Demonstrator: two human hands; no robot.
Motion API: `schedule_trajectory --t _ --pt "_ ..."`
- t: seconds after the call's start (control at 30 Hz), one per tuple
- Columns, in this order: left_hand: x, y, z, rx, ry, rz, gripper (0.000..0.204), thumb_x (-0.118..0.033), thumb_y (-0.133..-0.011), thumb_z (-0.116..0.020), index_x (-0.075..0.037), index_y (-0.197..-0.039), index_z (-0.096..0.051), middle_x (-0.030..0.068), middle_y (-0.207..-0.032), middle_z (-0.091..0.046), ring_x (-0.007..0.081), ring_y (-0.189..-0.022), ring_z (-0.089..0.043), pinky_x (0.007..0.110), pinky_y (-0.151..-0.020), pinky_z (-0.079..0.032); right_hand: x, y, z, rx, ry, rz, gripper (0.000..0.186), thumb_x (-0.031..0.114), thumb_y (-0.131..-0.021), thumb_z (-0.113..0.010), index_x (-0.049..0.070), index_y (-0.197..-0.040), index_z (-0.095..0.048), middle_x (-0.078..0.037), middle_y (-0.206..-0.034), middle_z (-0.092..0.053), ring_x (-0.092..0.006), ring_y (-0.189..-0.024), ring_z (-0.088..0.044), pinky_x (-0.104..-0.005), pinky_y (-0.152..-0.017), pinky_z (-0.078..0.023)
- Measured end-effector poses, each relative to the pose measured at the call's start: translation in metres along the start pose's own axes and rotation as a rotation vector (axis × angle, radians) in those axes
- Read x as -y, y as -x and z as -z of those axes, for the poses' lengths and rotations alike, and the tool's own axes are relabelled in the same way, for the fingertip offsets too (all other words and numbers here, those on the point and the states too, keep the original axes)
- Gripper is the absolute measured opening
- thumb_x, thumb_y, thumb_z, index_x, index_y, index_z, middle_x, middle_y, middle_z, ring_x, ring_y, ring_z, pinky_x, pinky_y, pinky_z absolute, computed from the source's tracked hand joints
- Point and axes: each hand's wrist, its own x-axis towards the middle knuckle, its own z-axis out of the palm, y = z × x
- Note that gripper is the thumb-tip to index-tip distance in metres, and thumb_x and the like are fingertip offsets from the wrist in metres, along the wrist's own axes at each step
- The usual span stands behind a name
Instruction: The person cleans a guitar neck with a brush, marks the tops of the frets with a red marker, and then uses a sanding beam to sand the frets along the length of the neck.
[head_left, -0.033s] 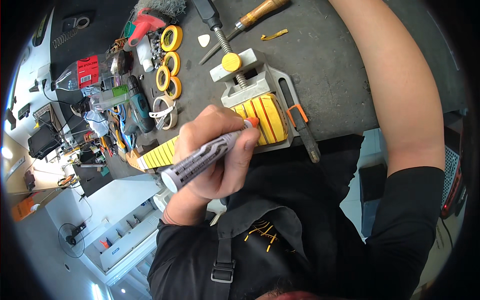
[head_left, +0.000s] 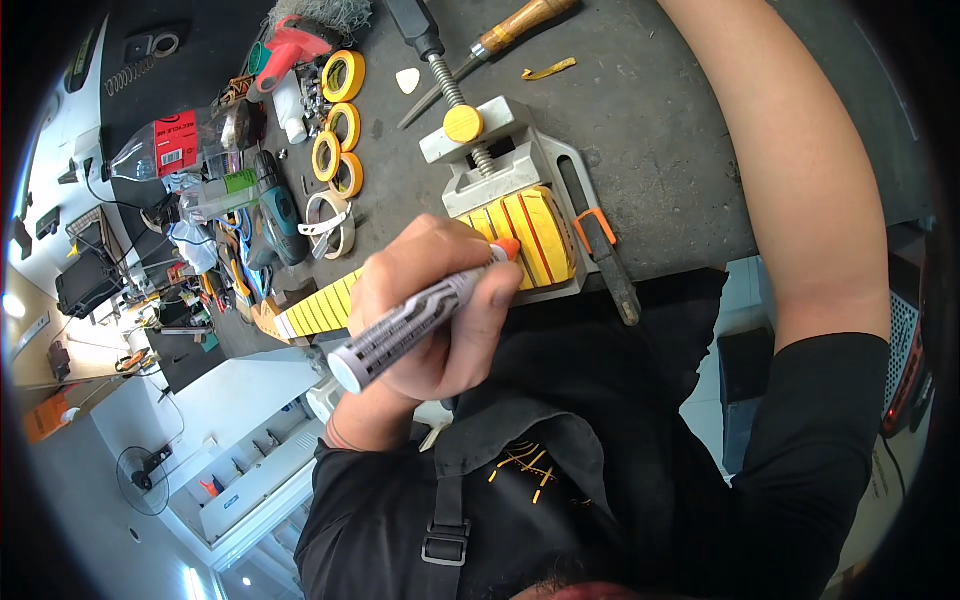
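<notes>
My left hand (head_left: 430, 310) is closed around a thick grey-white marker (head_left: 410, 325) with an orange tip end. That end rests at or just over a guitar neck (head_left: 320, 308), whose fingerboard is masked with yellow tape between dark fret lines. Part of the neck is hidden under my hand. Its wide end lies on a grey metal vise (head_left: 495, 150) with a threaded screw. A dark-handled tool with an orange clip (head_left: 608, 262) lies along the vise's right side. My right forearm (head_left: 805, 150) stretches past the top edge, so the right hand is out of view.
A wooden-handled file (head_left: 520, 28), a white pick-shaped piece (head_left: 407, 80) and a tape scrap (head_left: 550, 70) lie beyond the vise. On the left are yellow tape rolls (head_left: 343, 76), a cordless drill (head_left: 280, 210), a plastic bottle (head_left: 180, 145) and a red tool (head_left: 295, 50).
The marker has shifted very slightly, its tip a little toward me, and its back end has tilted down a touch. Everything else looks the same.
</notes>
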Motion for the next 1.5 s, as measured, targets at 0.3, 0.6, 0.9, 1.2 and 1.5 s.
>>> schedule_trajectory --t 0.3,0.6,0.9,1.2,1.5 --pt "-0.017 0.007 0.010 0.270 -0.092 0.052 0.016 -0.003 -0.085 -0.084 0.002 -0.090 -0.069 0.0148 -0.079 -0.069 0.0277 -0.069 -0.071 0.034 -0.062 -0.055 0.002 0.001 0.003 -0.003 0.011 0.002 0.040 0.037 -0.102 -0.064 -0.002 -0.107 -0.073 -0.025 -0.102 -0.076 -0.0398 -0.096 -0.073 -0.0481 -0.086 -0.056" --pt "0.008 0.004 0.010 -0.141 0.118 0.226 0.022 -0.001 -0.102 -0.069 0.002 -0.116 -0.052 0.0089 -0.091 -0.067 0.0068 -0.071 -0.057 0.022 -0.064 -0.045 0.001 0.002 0.001 -0.014 0.026 0.005 0.040 0.036 -0.102 -0.063 -0.003 -0.108 -0.073 -0.024 -0.102 -0.076 -0.0389 -0.097 -0.073 -0.0476 -0.086 -0.056" --pt "0.009 -0.003 0.006 -0.150 -0.050 0.197 0.013 -0.007 -0.107 -0.061 0.002 -0.113 -0.055 0.0088 -0.086 -0.067 0.0035 -0.058 -0.049 0.019 -0.054 -0.039 0.002 0.000 0.000 -0.009 0.019 0.006 0.040 0.036 -0.102 -0.064 -0.003 -0.108 -0.073 -0.025 -0.101 -0.076 -0.0390 -0.096 -0.073 -0.0475 -0.085 -0.056" --pt "0.014 0.000 0.009 -0.087 -0.140 0.011 0.018 0.001 -0.098 -0.073 0.005 -0.110 -0.060 0.0099 -0.092 -0.065 0.0132 -0.069 -0.059 0.026 -0.062 -0.046 -0.001 0.000 -0.002 -0.024 0.026 0.024 0.040 0.036 -0.102 -0.065 -0.003 -0.108 -0.073 -0.025 -0.102 -0.076 -0.0389 -0.095 -0.074 -0.0472 -0.085 -0.056" --pt "0.002 0.006 0.010 0.024 -0.084 -0.002 0.015 -0.001 -0.092 -0.076 0.004 -0.100 -0.065 0.0152 -0.083 -0.066 0.0242 -0.065 -0.063 0.032 -0.061 -0.049 -0.003 0.000 -0.002 -0.027 0.046 0.033 0.042 0.037 -0.101 -0.064 -0.003 -0.109 -0.073 -0.024 -0.102 -0.076 -0.0390 -0.096 -0.074 -0.0470 -0.086 -0.056"
